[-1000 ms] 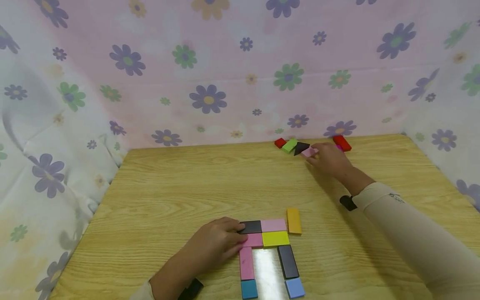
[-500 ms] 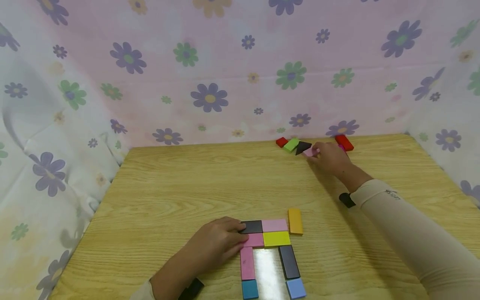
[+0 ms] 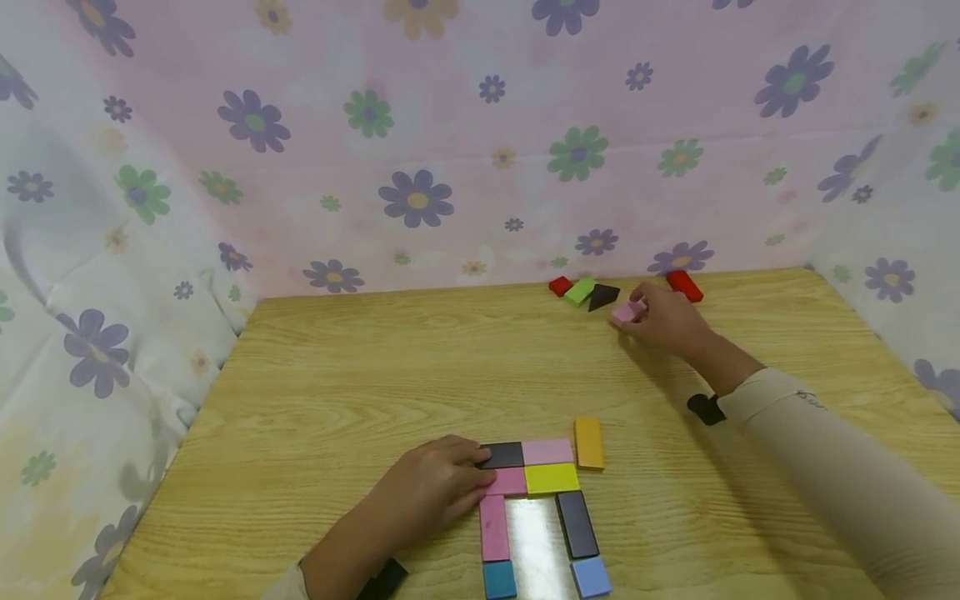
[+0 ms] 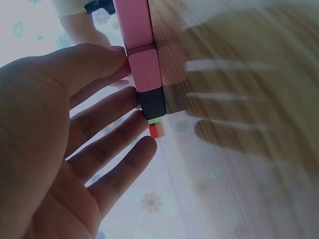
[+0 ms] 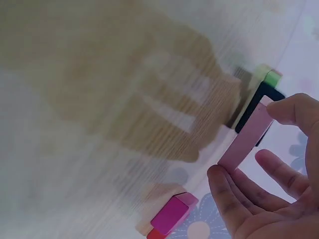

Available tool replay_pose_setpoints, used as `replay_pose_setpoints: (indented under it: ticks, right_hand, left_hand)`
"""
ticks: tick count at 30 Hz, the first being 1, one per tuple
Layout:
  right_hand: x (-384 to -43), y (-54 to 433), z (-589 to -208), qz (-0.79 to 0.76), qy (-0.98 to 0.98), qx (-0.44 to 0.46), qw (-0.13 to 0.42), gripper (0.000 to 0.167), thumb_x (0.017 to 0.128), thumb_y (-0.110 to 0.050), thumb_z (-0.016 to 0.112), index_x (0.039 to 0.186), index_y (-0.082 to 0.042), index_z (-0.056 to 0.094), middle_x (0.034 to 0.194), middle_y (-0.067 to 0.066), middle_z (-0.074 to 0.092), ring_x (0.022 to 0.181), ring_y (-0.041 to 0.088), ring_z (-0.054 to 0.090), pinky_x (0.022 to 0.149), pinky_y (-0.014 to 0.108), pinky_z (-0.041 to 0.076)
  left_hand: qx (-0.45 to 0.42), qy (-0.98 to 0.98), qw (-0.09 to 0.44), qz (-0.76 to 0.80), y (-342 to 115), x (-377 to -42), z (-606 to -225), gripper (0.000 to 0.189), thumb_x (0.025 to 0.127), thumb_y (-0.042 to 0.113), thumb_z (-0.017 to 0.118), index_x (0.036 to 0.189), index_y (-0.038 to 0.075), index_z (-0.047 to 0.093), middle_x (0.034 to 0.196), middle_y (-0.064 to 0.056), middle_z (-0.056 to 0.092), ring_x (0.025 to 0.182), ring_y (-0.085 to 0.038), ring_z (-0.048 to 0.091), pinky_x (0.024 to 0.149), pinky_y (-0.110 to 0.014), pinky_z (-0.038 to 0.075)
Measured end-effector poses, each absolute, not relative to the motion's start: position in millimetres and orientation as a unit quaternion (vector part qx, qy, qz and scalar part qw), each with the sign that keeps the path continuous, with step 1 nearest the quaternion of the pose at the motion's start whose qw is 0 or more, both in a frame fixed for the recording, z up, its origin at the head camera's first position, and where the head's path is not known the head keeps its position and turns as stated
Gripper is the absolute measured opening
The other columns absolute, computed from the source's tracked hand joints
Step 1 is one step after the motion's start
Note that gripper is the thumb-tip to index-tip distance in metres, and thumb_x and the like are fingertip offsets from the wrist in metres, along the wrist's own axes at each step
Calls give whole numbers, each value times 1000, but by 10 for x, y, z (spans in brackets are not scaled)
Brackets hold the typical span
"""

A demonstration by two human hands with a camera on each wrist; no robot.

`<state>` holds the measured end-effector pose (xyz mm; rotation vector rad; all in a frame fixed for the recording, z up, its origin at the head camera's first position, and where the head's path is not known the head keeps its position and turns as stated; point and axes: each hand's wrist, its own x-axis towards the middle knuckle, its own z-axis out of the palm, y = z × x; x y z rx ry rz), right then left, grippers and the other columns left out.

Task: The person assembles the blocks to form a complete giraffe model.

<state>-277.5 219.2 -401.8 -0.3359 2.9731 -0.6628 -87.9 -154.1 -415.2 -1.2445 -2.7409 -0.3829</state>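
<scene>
- Block [image 3: 628, 312], pink, pinched by its ends in the right hand [image 3: 667, 319], near the black wedge [image 3: 603, 297], likely for firmness
- Left hand [image 3: 427, 483], loosely spread, touches the block rows [image 3: 542, 457], seemingly to steady them

Tabletop [image 3: 420, 375] glare, soft shadows, hazy wrist views

Head: looking forward, down over wood-grain table [image 3: 375, 367]. Left wrist: close on near-left black rectangular block [image 4: 151, 103]. Right wrist: close on far-right straight-edged pale-pink block [image 5: 247, 133]. Overlapping head view at both blocks.
</scene>
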Motion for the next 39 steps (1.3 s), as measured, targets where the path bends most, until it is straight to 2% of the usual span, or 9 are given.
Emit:
replay_pose_setpoints:
  ticks: [3,10,17,22,29,39]
  right_hand:
    - [-2633,2196,-3981,-218,966,-132,41,52,91,-31,72,123,7,57,111,26,66,88,31,61,77,45,55]
    - [-2233,2073,-3955,-246,943,-217,52,41,88,-17,74,124,-2,62,123,19,67,110,37,64,94,54,56]
    - [-1973,1877,-3993,-247,928,-269,79,42,85,-17,78,124,-7,66,126,11,68,117,33,63,97,51,55]
    - [-1939,1834,-4045,-227,921,-303,92,37,86,-20,78,121,-12,69,129,9,67,121,32,62,102,50,53]
    - [-1948,1859,-4077,-195,907,-360,93,37,91,-22,73,125,-9,71,136,17,63,126,37,59,103,52,51]
    - [-1951,1871,-4097,-200,902,-372,91,39,91,-22,74,127,-10,70,136,14,63,125,35,60,102,51,52]
  left_hand:
    - [-410,-902,57,-127,-1541,-872,-4153,19,93,28,72,108,19,79,121,0,72,116,-16,65,100,-33,55]
    - [-408,-902,59,-130,-1543,-869,-4160,19,93,27,72,108,19,79,121,0,72,116,-16,65,101,-33,55]
    - [-405,-904,54,-128,-1544,-868,-4150,19,93,28,71,108,19,79,121,0,72,117,-16,65,101,-33,55]
    - [-408,-903,55,-123,-1537,-872,-4138,19,93,28,71,109,19,79,121,0,72,116,-16,65,101,-33,55]
    - [-413,-901,59,-120,-1531,-881,-4133,19,93,26,72,109,19,79,121,0,72,115,-16,65,100,-33,55]
    - [-415,-898,75,-127,-1534,-889,-4172,17,91,25,73,106,19,80,119,0,73,114,-15,66,98,-33,56]
